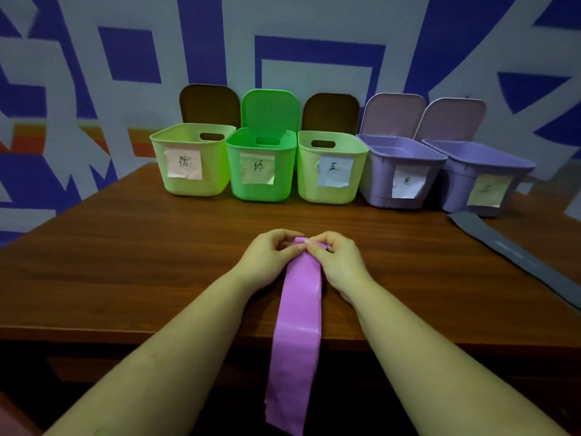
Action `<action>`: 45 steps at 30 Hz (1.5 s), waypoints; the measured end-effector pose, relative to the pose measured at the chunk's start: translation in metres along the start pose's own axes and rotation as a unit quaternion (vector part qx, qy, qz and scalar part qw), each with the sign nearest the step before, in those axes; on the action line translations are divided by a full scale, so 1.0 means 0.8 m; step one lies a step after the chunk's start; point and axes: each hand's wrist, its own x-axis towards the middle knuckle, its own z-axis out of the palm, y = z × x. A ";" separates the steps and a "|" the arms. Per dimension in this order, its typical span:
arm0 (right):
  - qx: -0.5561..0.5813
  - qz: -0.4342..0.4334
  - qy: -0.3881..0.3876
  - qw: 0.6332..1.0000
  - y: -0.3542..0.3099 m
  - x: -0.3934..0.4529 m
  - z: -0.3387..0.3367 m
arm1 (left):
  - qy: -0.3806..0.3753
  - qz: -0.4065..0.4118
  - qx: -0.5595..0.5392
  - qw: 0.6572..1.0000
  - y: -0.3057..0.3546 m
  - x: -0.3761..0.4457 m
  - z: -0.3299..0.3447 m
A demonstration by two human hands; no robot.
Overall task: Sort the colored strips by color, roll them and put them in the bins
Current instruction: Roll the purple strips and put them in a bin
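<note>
Purple strip (298, 316) hangs off the table (125, 262) edge, its far end pinched by left hand (267, 259) and right hand (338, 262), fingers curled tight. Rolling's just starting; next, keep turning it evenly toward the purple bin (380, 187).

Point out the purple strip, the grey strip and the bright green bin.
purple strip (300, 297): head view, on its flat middle stretch lying on the table.
grey strip (515, 256): head view, on its middle, at the table's right side.
bright green bin (284, 184): head view, on its front wall right of the label.
</note>
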 end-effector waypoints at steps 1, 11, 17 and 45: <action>0.003 -0.002 0.000 1.000 0.001 0.000 0.000 | 0.006 0.001 -0.028 1.000 -0.002 0.000 -0.001; 0.001 -0.031 -0.008 0.999 -0.002 -0.004 0.000 | 0.044 -0.003 -0.114 0.993 -0.003 -0.001 -0.003; 0.061 0.001 -0.006 0.998 -0.007 -0.005 -0.002 | 0.057 -0.008 -0.127 0.990 -0.007 0.001 -0.003; 0.020 -0.108 -0.029 0.994 -0.013 -0.016 -0.006 | -0.053 -0.058 -0.302 0.950 -0.004 0.003 -0.015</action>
